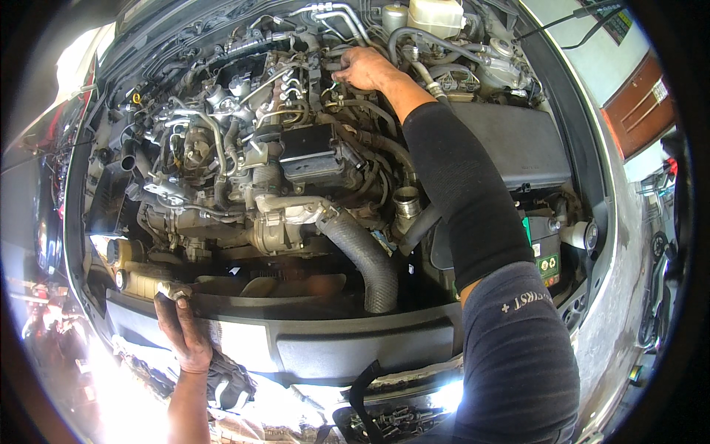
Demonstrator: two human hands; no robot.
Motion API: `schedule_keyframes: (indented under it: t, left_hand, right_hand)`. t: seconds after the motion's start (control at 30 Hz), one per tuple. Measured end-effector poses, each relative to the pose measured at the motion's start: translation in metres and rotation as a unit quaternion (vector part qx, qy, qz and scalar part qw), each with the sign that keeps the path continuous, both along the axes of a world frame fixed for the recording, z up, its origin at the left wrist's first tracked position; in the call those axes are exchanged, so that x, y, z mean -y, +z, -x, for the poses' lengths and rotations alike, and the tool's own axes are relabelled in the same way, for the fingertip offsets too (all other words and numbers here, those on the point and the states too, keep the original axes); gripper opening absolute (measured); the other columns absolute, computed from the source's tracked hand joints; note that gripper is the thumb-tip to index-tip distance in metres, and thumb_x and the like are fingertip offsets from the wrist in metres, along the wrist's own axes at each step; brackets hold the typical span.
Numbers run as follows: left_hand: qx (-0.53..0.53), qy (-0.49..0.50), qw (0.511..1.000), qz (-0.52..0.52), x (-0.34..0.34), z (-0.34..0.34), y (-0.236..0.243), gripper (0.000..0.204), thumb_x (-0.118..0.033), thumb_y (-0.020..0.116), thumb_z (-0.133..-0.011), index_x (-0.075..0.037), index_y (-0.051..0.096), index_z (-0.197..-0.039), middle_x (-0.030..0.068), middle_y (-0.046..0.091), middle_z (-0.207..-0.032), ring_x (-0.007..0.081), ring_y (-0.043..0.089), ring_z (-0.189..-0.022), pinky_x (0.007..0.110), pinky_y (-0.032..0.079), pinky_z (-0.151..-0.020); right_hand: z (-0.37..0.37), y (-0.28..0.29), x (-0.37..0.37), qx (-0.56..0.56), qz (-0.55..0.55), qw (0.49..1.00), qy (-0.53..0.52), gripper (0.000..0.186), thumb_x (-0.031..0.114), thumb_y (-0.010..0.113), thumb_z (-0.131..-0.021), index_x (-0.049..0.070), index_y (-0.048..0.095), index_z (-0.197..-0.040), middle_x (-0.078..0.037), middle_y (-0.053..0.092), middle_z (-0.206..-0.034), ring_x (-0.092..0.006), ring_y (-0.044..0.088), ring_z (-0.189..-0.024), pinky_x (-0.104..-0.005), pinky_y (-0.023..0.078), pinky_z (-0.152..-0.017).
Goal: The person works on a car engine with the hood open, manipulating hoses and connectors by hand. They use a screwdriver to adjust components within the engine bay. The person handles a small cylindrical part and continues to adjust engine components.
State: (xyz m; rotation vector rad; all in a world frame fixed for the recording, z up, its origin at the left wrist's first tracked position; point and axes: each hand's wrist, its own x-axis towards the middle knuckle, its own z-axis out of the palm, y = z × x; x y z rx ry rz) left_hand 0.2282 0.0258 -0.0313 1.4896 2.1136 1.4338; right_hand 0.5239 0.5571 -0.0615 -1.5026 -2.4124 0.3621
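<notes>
My right hand [364, 70] reaches across the engine [244, 148] to its back right. Its fingers are bent closed among hoses and wires, and what they grip is hidden. A thin pale wire [334, 86] shows just below these fingers. At the front left, my left hand [184, 333] rests against the front panel [310, 348] with its fingers stretched forward. The left fingertips touch a small pale fitting [174, 290] by the radiator's top edge. A thick black hose [362, 255] curves down between the engine and the front panel.
A black box-shaped cover [510, 144] and a battery [546, 255] lie right of the engine, partly behind my right arm. A white fluid reservoir [435, 16] stands at the back. Below the front panel, a tray [403, 422] holds several metal tools. Sunlight washes out the lower left.
</notes>
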Motion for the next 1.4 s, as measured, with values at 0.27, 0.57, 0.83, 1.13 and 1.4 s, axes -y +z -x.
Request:
schedule_keyframes:
  t: [0.27,0.57,0.83,1.13,1.4]
  left_hand:
    - [-0.016,0.003,1.000,0.000,0.000,0.002,-0.001,0.031,-0.025,0.050,-0.115,0.002,0.061,-0.124,0.0159,0.067,-0.109,0.0290,0.059,-0.099,0.042,0.047,-0.092]
    - [-0.003,-0.013,1.000,-0.010,-0.001,0.000,-0.001,0.031,-0.025,0.049,-0.116,0.003,0.060,-0.123,0.0162,0.066,-0.109,0.0281,0.059,-0.099,0.041,0.047,-0.091]
    - [-0.009,-0.007,1.000,-0.004,0.000,0.001,-0.001,0.033,-0.027,0.050,-0.116,0.004,0.060,-0.124,0.0175,0.066,-0.111,0.0302,0.059,-0.100,0.042,0.047,-0.092]
    - [-0.020,0.001,1.000,-0.007,0.000,0.002,-0.003,0.032,-0.025,0.050,-0.115,0.004,0.061,-0.124,0.0193,0.067,-0.110,0.0330,0.061,-0.098,0.043,0.048,-0.091]
    - [-0.006,-0.006,1.000,-0.008,-0.001,-0.001,0.000,0.032,-0.026,0.050,-0.115,0.003,0.061,-0.123,0.0173,0.067,-0.109,0.0292,0.060,-0.098,0.041,0.047,-0.090]
  right_hand:
    - [-0.002,0.000,-0.006,-0.040,0.035,0.999,0.000,0.054,0.052,0.084,-0.097,0.003,0.077,-0.119,-0.022,0.079,-0.112,-0.0365,0.075,-0.108,-0.0469,0.058,-0.093]
    - [-0.001,0.000,0.002,-0.003,-0.002,1.000,0.000,0.056,0.052,0.084,-0.096,0.003,0.077,-0.120,-0.021,0.079,-0.115,-0.0370,0.075,-0.110,-0.0471,0.058,-0.095]
    - [-0.002,0.005,-0.004,0.014,0.073,0.997,-0.002,0.057,0.053,0.075,-0.103,0.007,0.075,-0.138,-0.018,0.075,-0.137,-0.0372,0.071,-0.126,-0.0486,0.055,-0.111]
    - [-0.003,0.012,0.002,0.012,0.035,0.999,0.014,0.057,0.053,0.084,-0.096,0.004,0.078,-0.123,-0.020,0.079,-0.117,-0.0368,0.074,-0.112,-0.0459,0.058,-0.097]
    - [-0.003,0.013,0.011,0.014,-0.010,1.000,0.008,0.055,0.049,0.081,-0.099,0.003,0.076,-0.127,-0.020,0.077,-0.123,-0.0358,0.073,-0.116,-0.0462,0.057,-0.101]
